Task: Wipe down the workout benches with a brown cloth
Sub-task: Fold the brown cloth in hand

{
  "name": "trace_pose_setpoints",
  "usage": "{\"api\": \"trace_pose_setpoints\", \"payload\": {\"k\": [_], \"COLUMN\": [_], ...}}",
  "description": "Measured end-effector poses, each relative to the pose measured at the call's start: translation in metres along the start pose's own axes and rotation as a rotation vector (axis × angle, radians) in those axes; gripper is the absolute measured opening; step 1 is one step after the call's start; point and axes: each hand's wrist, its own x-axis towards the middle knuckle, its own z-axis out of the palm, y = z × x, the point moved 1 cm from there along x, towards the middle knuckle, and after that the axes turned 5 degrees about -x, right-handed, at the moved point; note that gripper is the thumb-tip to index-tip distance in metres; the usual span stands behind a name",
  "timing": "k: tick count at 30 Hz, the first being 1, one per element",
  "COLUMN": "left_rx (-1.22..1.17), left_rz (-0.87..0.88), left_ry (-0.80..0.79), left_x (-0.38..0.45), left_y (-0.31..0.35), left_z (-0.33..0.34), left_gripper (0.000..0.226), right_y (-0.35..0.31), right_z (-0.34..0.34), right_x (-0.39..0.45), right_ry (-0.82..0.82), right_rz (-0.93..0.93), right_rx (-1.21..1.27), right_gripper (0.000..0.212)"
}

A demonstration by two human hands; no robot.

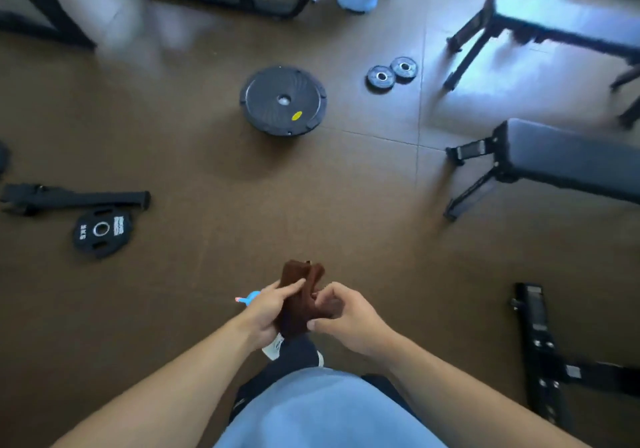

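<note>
your left hand (268, 312) grips one brown cloth (300, 300), fingers laid along its left side with the thumb curled round. your right hand (348, 319) pinches the same cloth from the right, fingers curled in at its middle. the cloth stands bunched between both hands, its top poking above the fingertips, its lower end hanging below your palms. a small blue item (250, 298) shows just behind the left hand; can't tell what it is.

outward: brown floor (207, 142). weight plates counted, four: one large plate (283, 100) with a yellow sticker straight ahead, two small plates (392, 73) touching each other beyond it to the right, one lettered plate (102, 229) at left beside a black bar (76, 198).

benches counted, two: near bench (561, 156) at right, far bench (561, 14) behind it, both well apart from the cloth. one black frame piece (540, 347) lies flat at lower right.
</note>
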Motion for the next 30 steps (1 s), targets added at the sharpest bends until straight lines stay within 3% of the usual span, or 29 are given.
{"api": "trace_pose_setpoints", "payload": {"k": [5, 11, 15, 18, 22, 24, 30], "left_rx": [0.363, 0.656, 0.808, 0.863, 1.002, 1.099, 1.303], "left_rz": [0.124, 0.191, 0.337, 0.379, 0.310, 0.231, -0.009], "left_ry": [-0.190, -0.274, -0.283, -0.303, -0.408, -0.464, -0.674], "left_x": [-0.018, -0.041, -0.057, -0.066, -0.063, -0.054, -0.004], "left_y": [-0.037, -0.150, -0.240, -0.291, -0.329, -0.337, -0.347], "left_z": [0.091, 0.189, 0.251, 0.293, 0.350, 0.383, 0.484], "left_gripper": [0.032, 0.022, 0.012, 0.010, 0.008, 0.018, 0.079], "right_y": [0.056, 0.158, 0.231, 0.268, 0.301, 0.315, 0.363], "right_z": [-0.055, -0.076, -0.090, -0.103, -0.130, -0.148, -0.216], "right_x": [-0.073, -0.193, -0.269, -0.318, -0.359, -0.375, -0.412], "right_ry": [0.306, 0.650, 0.826, 0.955, 1.045, 1.087, 1.048], "right_rz": [0.055, 0.080, 0.247, 0.342, 0.322, 0.319, 0.304], "right_rx": [0.348, 0.445, 0.439, 0.456, 0.495, 0.516, 0.660], "right_gripper": [0.049, 0.016, 0.007, 0.014, 0.016, 0.019, 0.019]}}
